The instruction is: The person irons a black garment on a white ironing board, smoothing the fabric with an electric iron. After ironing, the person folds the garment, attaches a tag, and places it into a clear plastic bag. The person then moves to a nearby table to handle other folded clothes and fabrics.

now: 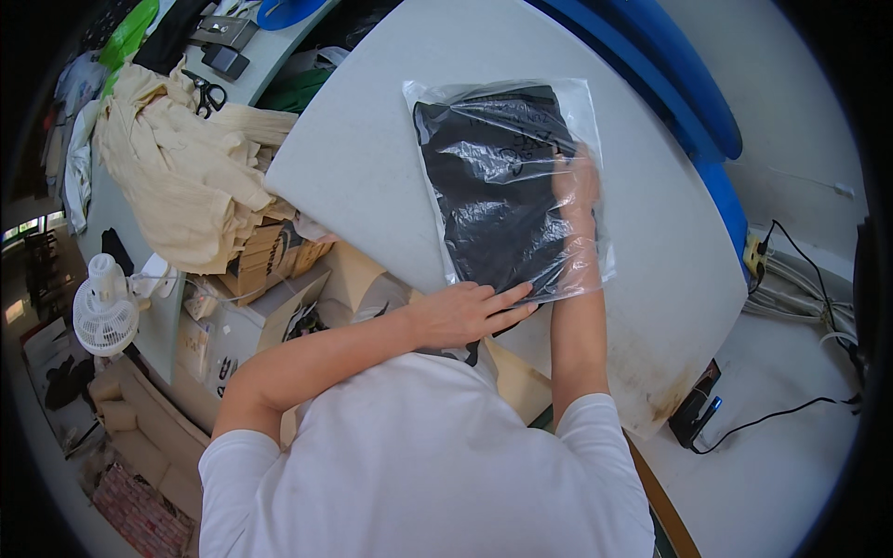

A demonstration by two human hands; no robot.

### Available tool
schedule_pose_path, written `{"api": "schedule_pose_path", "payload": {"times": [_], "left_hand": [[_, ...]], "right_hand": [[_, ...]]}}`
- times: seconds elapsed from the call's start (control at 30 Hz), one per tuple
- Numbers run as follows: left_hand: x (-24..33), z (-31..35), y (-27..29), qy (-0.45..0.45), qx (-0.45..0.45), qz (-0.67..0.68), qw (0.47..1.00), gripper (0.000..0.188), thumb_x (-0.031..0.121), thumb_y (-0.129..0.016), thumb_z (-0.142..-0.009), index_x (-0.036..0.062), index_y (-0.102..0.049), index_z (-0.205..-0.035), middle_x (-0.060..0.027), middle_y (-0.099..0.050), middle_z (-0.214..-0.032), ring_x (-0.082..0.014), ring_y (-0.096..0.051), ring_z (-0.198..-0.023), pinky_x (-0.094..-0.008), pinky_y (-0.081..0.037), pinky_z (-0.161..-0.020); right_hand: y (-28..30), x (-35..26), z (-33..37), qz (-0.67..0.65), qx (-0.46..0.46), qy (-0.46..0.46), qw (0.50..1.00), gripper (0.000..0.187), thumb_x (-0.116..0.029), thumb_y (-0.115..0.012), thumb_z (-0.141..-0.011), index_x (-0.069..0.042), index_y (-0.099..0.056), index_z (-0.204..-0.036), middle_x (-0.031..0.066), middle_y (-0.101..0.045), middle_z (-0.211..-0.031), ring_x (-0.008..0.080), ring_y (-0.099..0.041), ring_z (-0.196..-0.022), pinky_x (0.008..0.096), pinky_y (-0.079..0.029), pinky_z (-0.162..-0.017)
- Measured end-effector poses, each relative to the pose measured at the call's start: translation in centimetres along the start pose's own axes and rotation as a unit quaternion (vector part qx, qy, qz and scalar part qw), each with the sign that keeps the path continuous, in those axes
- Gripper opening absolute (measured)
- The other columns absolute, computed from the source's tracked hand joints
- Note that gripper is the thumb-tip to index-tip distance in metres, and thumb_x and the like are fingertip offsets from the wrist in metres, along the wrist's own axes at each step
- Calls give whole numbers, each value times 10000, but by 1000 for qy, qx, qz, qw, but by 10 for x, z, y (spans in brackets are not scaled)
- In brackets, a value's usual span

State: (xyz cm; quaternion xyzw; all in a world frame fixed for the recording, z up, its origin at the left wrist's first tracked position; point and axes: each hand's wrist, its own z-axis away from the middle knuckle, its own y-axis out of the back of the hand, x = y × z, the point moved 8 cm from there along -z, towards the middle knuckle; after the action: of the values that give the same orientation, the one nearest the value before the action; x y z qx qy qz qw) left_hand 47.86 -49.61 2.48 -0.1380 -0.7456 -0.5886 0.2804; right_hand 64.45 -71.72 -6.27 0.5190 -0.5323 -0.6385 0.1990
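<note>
A folded black garment (484, 205) lies inside a clear plastic bag (588, 107) on the white table. The bag's open end faces me, and its film is wrinkled and shiny. My right hand (577, 181) is inside the bag up to the forearm, at the garment's right edge. Through the film its fingers look curled onto that edge, partly blurred by glare. Across the bag's near end, my left hand (456, 314) rests with its fingers stretched out, pressing on the film and the garment's lower edge.
The white table (363, 139) has a rounded outline. Left of it are a pile of cream cloth (177, 167), black scissors (206, 93), a cardboard box (265, 260) and a white fan (105, 312). A blue curved object (688, 84) borders its far right; cables (791, 302) lie beyond.
</note>
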Motion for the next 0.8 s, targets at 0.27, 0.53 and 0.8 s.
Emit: {"api": "schedule_pose_path", "payload": {"times": [0.27, 0.53, 0.8], "left_hand": [[-3, -7, -5, 0, -3, -8, 1000, 666, 60, -530, -862, 72, -376, -1510, -191, -384, -1547, -223, -584, -832, -365, -507, -803], [-14, -8, -2, 22, 5, 6, 1000, 670, 54, -530, -853, 67, -383, -1507, -198, -394, -1535, -233, -578, -831, -368, -511, -796], [-20, 0, 0, 39, 33, 6, 999, 728, 26, -569, -789, 58, -399, -1497, -202, -422, -1504, -246, -579, -806, -376, -517, -798]], "right_hand": [[16, 25, -10, 53, 42, -99, 993, 370, -315, -648, -903, -23, -662, -1129, 251, -672, -1116, 432, -628, -1073, 502, -504, -900], [-1, -55, 70, 48, 10, 229, 972, 574, -382, -665, -894, 48, -593, -1269, 275, -583, -1304, 430, -563, -1126, 501, -409, -1004], [26, -51, 75, 193, 50, 91, 976, 832, -504, -788, -723, -9, -538, -1344, 243, -500, -1403, 385, -459, -1266, 545, -388, -974]]}}
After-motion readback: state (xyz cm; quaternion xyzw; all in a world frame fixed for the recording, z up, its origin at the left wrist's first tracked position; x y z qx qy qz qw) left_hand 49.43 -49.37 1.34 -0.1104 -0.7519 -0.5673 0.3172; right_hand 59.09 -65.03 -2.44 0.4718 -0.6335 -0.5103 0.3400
